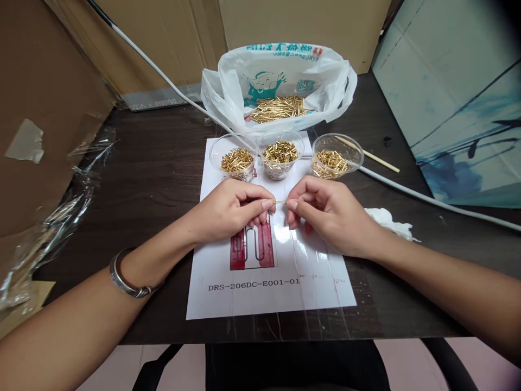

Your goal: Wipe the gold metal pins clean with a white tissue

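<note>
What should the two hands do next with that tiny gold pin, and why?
Probably push the two ends together a little. The left hand and right hand each pinch one end of the thin gold pin, fingertips nearly meeting above the white sheet, so it looks like parts being joined.

Pin (280, 202) ends hidden inside both grips.

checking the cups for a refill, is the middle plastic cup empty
No, the middle cup holds a heap of small brass-coloured pins, as do the cups on either side of it.
</note>
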